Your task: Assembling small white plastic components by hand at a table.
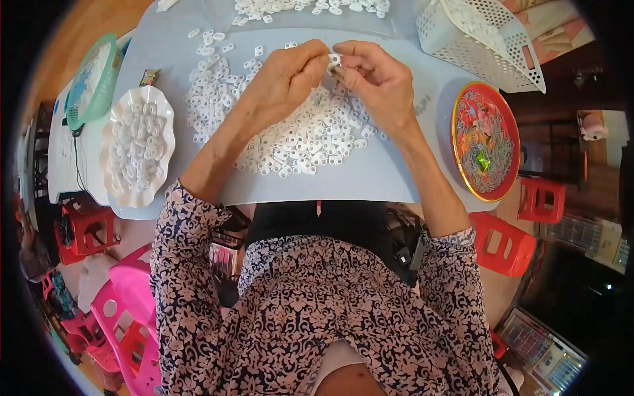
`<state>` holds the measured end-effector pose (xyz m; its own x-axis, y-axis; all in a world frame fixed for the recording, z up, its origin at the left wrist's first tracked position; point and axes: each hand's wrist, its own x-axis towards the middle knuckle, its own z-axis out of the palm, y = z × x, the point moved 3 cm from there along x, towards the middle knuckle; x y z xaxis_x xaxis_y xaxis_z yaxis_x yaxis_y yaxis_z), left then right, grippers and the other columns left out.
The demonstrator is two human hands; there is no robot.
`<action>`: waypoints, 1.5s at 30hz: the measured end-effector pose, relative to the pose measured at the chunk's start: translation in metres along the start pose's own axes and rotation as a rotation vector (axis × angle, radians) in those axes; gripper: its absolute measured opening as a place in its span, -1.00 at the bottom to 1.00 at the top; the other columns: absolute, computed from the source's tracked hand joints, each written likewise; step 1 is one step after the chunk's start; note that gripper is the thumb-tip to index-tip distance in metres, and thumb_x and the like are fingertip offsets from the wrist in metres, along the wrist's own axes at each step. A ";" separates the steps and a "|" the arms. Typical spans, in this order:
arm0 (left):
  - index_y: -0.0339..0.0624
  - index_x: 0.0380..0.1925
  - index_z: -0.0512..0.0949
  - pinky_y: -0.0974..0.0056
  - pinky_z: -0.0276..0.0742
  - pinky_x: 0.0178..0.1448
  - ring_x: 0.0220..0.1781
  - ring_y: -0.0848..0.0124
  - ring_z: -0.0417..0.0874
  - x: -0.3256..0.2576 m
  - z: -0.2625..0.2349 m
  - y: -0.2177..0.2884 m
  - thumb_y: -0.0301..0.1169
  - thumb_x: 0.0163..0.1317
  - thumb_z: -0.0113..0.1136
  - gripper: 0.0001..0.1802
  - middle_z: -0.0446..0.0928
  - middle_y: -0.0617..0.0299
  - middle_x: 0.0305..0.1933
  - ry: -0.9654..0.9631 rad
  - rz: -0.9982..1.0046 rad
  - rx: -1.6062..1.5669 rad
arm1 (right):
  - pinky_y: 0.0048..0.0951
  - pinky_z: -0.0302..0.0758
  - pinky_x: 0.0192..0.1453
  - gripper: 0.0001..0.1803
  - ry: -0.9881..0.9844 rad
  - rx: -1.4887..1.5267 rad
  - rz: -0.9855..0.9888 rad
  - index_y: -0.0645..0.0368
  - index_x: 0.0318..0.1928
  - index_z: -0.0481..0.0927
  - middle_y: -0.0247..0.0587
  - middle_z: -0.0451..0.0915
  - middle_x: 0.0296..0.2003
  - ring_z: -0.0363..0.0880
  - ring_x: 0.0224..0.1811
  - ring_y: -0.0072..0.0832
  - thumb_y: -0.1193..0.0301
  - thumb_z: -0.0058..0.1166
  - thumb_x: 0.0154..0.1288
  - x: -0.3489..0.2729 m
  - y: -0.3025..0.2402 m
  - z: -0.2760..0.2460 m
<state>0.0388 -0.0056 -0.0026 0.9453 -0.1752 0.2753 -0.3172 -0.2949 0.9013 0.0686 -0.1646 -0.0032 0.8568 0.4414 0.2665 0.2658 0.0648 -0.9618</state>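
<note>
A small white plastic piece with round holes [335,60] is pinched in the fingers of my right hand [382,82], above the table. My left hand [284,79] is closed close beside it, thumb and forefinger pressed together; whatever lies between those fingertips is hidden. Under both hands spreads a loose pile of similar white pieces [297,142]. To the right, a red round tray with a gold rim [514,142] holds many thin grey metal bits and a few colourful wrappers. A white dish with a wavy edge [105,158], on the left, is heaped with more white pieces.
The pale grey-blue table [231,191] ends just before my lap. A perforated white basket [456,49] with white pieces stands at the back right. Far left is a green basket [111,72]. Red stools [505,244] and a pink chair [125,310] surround the table.
</note>
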 end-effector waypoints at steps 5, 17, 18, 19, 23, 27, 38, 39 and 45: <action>-0.26 -0.38 0.45 0.34 0.31 -0.42 -0.52 0.49 0.36 0.001 0.001 0.006 -0.27 0.38 -0.13 -0.71 0.40 0.25 -0.59 -0.030 -0.017 0.084 | -0.66 0.50 -0.26 -0.72 -0.026 -0.002 0.021 0.28 -0.04 0.53 -0.38 0.57 -0.40 0.52 -0.40 -0.69 0.63 0.05 0.21 0.000 0.003 -0.001; -0.28 -0.42 0.41 0.36 0.31 -0.39 -0.50 0.51 0.36 0.000 0.004 0.001 -0.26 0.40 -0.15 -0.67 0.37 0.29 -0.58 -0.043 -0.094 -0.058 | -0.70 0.46 -0.36 -0.69 -0.072 -0.054 -0.037 0.24 -0.09 0.56 -0.45 0.50 -0.46 0.45 -0.46 -0.76 0.59 0.20 0.10 -0.001 0.004 0.001; -0.29 -0.42 0.41 0.35 0.31 -0.40 -0.51 0.51 0.35 0.000 0.005 0.000 -0.25 0.40 -0.16 -0.67 0.36 0.29 -0.58 -0.038 -0.104 -0.062 | -0.70 0.46 -0.36 -0.69 -0.070 -0.054 -0.037 0.24 -0.09 0.56 -0.45 0.50 -0.46 0.45 -0.46 -0.76 0.59 0.20 0.10 -0.001 0.006 0.001; -0.29 -0.42 0.41 0.35 0.31 -0.40 -0.51 0.51 0.35 0.000 0.005 -0.001 -0.25 0.40 -0.16 -0.67 0.36 0.29 -0.58 -0.039 -0.105 -0.062 | -0.69 0.46 -0.37 -0.69 -0.054 -0.100 -0.078 0.24 -0.12 0.56 -0.44 0.50 -0.48 0.45 -0.47 -0.75 0.58 0.24 0.07 -0.001 0.007 0.001; -0.30 -0.41 0.41 0.33 0.31 -0.40 -0.51 0.48 0.35 0.000 0.006 -0.003 -0.24 0.41 -0.17 -0.65 0.34 0.25 -0.60 -0.051 -0.079 -0.045 | -0.66 0.47 -0.40 -0.70 -0.002 -0.243 -0.178 0.23 -0.20 0.56 -0.40 0.52 -0.53 0.47 -0.51 -0.72 0.53 0.32 0.00 0.000 0.006 0.001; -0.31 -0.41 0.41 0.32 0.31 -0.40 -0.52 0.46 0.34 -0.001 0.009 0.000 -0.22 0.41 -0.18 -0.63 0.33 0.22 -0.61 -0.010 -0.055 -0.053 | -0.62 0.48 -0.40 -0.71 0.021 -0.392 -0.222 0.22 -0.24 0.56 -0.36 0.54 -0.54 0.50 -0.51 -0.66 0.51 0.34 -0.02 -0.002 -0.007 0.002; -0.29 -0.41 0.40 0.31 0.31 -0.42 -0.53 0.46 0.35 -0.002 0.013 0.000 -0.19 0.41 -0.21 -0.61 0.33 0.23 -0.62 -0.024 -0.059 -0.070 | -0.53 0.50 -0.40 -0.75 0.009 -0.502 -0.297 0.22 -0.33 0.52 -0.25 0.59 -0.52 0.57 -0.50 -0.53 0.47 0.33 0.00 -0.003 -0.018 0.002; -0.29 -0.41 0.40 0.31 0.31 -0.42 -0.53 0.46 0.35 -0.002 0.013 0.001 -0.19 0.41 -0.21 -0.61 0.33 0.22 -0.62 -0.026 -0.067 -0.069 | -0.53 0.50 -0.40 -0.75 0.010 -0.502 -0.296 0.22 -0.33 0.52 -0.25 0.59 -0.52 0.57 -0.50 -0.53 0.47 0.33 0.00 -0.003 -0.019 0.001; -0.29 -0.45 0.38 0.31 0.30 -0.42 -0.54 0.46 0.32 -0.005 0.015 0.003 -0.20 0.40 -0.20 -0.61 0.30 0.23 -0.63 -0.029 -0.063 -0.103 | -0.59 0.46 -0.40 -0.77 -0.020 -0.525 -0.363 0.26 -0.30 0.55 -0.32 0.54 -0.56 0.47 -0.54 -0.61 0.50 0.32 0.04 -0.006 -0.019 0.001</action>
<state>0.0324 -0.0202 -0.0065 0.9600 -0.1866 0.2090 -0.2466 -0.2086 0.9464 0.0580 -0.1671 0.0138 0.6641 0.4906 0.5641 0.7233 -0.2310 -0.6507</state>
